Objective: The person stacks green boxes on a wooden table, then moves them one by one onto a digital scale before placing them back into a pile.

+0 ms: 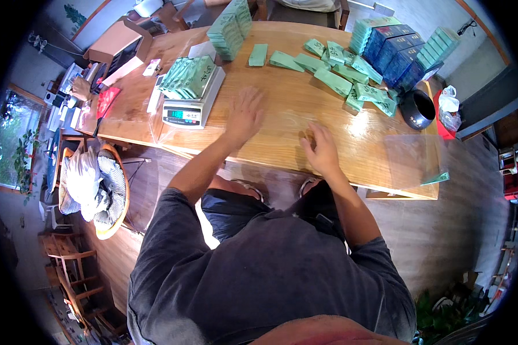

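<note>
My left hand [245,113], slightly blurred, is palm down over the wooden table [280,108], fingers spread and nothing in it. To its left stands a white electronic scale [194,119] with a lit display. Several green packets [189,77] with dark writing sit side by side on the scale's pan. Near the table's front edge is my right hand [321,146], its thumb apart from loosely curved fingers, holding nothing. Beyond it lies a loose heap of green packets [334,82]. A single green packet [258,55] rests farther back.
A tall stack of green packets [229,32] stands at the back. Blue boxes [393,51] and a dark round bowl [417,109] are on the right. A clear plastic sheet [408,157] hangs over the front right corner. An open cardboard box [118,47] is at left.
</note>
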A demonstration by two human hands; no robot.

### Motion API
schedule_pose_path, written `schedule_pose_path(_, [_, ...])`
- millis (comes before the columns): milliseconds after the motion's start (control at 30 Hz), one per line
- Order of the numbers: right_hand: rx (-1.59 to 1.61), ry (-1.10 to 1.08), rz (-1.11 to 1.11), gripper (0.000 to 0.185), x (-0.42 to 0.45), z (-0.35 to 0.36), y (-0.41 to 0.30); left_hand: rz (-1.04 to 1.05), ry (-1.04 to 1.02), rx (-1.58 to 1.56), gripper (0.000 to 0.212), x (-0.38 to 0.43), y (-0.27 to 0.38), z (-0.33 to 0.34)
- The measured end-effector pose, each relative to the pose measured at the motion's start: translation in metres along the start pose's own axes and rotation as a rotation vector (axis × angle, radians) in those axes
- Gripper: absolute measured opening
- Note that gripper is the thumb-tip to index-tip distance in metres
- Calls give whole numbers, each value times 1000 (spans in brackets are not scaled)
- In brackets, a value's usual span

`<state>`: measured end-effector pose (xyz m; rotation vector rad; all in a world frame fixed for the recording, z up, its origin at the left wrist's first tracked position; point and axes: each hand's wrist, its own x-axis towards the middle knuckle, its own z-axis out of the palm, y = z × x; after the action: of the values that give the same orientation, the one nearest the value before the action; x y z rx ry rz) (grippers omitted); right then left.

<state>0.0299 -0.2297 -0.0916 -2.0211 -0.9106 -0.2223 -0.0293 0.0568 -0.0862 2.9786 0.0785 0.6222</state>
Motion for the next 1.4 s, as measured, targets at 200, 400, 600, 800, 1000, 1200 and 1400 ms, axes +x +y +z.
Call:
schedule_pose_path(200, [15, -45, 35, 48, -1, 3, -1, -192, -31, -140, 49, -12, 14, 1])
schedule_pose_path(400, [-39, -21, 17, 48, -2, 0, 2, -217, -34, -201, 50, -9, 12, 6])
schedule_pose_path(600, [36, -40, 31, 48, 2, 2, -7, -239, -8, -179, 50, -15, 8, 6])
schedule_pose_path(800, [-12, -14, -31, 48, 0, 3, 0, -238, 17, -202, 48, -15, 8, 10])
schedule_pose_path(1000, [-50, -49, 77, 46, -5, 5, 7, -248, 7, -297, 44, -6, 13, -1])
schedule_pose_path(1200, [171, -6, 208, 38, -3, -9, -15, -227, 19, -179, 45, -14, -1, 14])
schedule_pose_path(1400, [-185, 459, 166, 25, -20, -117, 0, -250, -11, -228, 48, -15, -2, 18])
